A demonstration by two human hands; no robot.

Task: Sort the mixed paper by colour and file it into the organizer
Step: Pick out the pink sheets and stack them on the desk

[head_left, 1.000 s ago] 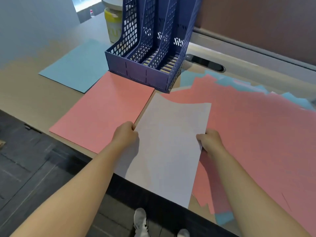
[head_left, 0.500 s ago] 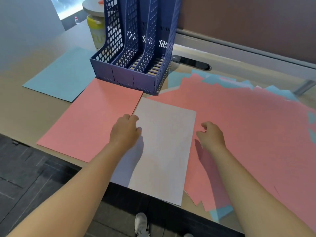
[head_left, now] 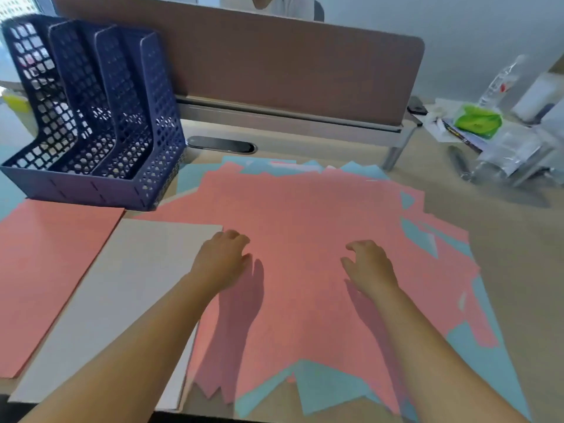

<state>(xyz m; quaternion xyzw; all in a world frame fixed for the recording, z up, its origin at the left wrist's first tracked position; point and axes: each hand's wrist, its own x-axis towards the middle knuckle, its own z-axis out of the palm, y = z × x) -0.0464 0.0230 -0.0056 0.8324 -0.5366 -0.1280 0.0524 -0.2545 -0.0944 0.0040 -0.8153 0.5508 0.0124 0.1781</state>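
- Two bare hands hover low over the mixed paper pile (head_left: 305, 239), a wide, messy spread of pink sheets with blue ones showing at its far, right and near edges.
- The left hand (head_left: 222, 261) has loosely curled fingers and holds nothing; its fingertips sit at the pile's left margin, just beside the top right corner of the white sheet (head_left: 122, 288) (whether they touch paper cannot be told).
- The right hand (head_left: 370, 267) is likewise relaxed and half curled, empty, above the middle of the pink pile, casting a shadow on it.
- The white sheet lies flat between the pile and a separate pink sheet (head_left: 45, 270) at the left, its near edge reaching the desk's front edge.
- The organizer (head_left: 100, 117), dark blue perforated plastic with three upright slots, stands at the far left of the desk, its front wall just behind the pink sheet.
- A brown divider panel (head_left: 274, 65) runs along the back of the desk.
- At the far right lie a clear plastic bottle (head_left: 500, 80) with a red label (too blurred to read), a green bag (head_left: 477, 122) and clear wrappers.
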